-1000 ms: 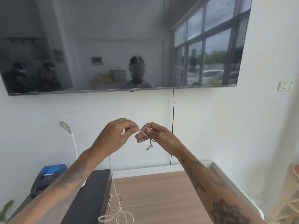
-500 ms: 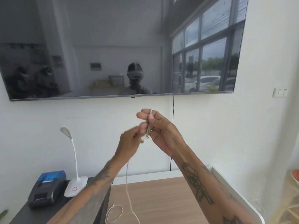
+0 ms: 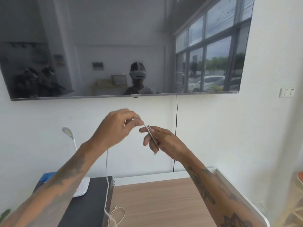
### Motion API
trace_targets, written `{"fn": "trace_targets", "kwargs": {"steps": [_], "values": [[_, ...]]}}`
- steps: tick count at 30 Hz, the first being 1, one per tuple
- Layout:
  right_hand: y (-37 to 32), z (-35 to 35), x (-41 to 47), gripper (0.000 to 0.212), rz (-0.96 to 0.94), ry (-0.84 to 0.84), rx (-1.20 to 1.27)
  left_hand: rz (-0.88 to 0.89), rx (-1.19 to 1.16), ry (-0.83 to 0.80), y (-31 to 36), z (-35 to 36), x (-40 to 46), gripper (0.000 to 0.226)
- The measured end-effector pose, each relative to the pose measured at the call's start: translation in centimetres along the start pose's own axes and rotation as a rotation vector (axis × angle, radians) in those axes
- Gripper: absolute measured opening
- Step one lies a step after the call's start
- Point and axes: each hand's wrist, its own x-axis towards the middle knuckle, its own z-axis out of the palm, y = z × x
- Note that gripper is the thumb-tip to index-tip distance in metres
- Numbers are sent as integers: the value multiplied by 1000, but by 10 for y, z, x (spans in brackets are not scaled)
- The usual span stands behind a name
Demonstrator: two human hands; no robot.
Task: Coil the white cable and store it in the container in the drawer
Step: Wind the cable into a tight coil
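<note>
Below TV (image 3: 114,46), mid-air: right hand (image 3: 164,141) clamped on folded loops of cable (image 3: 152,138), plug end hanging at 6 o'clock. Left hand (image 3: 114,128), at 9 o'clock, pinches the same cable; slack drops at 6 o'clock to desk (image 3: 155,202), loosely tangled.

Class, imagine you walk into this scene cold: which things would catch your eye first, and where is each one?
First, the two hands raised mid-frame: the right hand holds folded loops of the white cable, while the left hand pinches the strand beside it. The cable's loose end hangs down to a tangle on the wooden desk. Above, a big dark wall-mounted screen mirrors the room.
</note>
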Motion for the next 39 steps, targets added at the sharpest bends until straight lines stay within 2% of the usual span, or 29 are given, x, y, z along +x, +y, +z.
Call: {"fn": "trace_targets", "kwargs": {"steps": [4, 7, 9, 12, 14, 17, 19, 21, 23, 25, 27, 29, 34, 39], "values": [[-11, 20, -5, 43, -52, -35, 137, -85, -109, 47, -8, 0, 23, 19], [-25, 23, -7, 29, -131, -92, 277, -234, -335, 144, -8, 17, 24, 19], [-32, 23, -7, 26, -192, -116, 322, -344, -458, 127, -6, 37, 14, 21], [-40, 18, -3, 29, -264, -116, 442, -397, -423, -18, -1, 73, -17, 27], [-43, 11, 3, 32, -289, -84, 485, -444, -485, -176, 7, 93, -42, 26], [-37, -4, 13, 35, -278, 12, 416, -456, -426, -532, 18, 106, -69, 34], [-28, -14, 17, 36, -225, 85, 311, -381, -299, -635, 22, 98, -71, 36], [-17, -22, 17, 35, -159, 133, 207, -291, -210, -544, 23, 77, -58, 35], [-8, -25, 15, 35, -85, 135, 119, -170, -147, -390, 23, 48, -35, 23], [-1, -21, 11, 36, -23, 80, 56, -40, -64, -252, 22, 20, -8, 13], [1, -11, 8, 35, -22, 7, 62, 4, 15, -184, 19, 1, 14, 18], [-1, 0, 5, 36, -47, -19, 116, -19, 30, -155, 16, -6, 31, 17], [-13, 9, 5, 48, -91, 45, 186, -156, -239, -31, 5, 2, 49, 21], [-17, 7, 0, 31, -174, -11, 236, -288, -454, 10, -4, 27, 43, 29]]}}
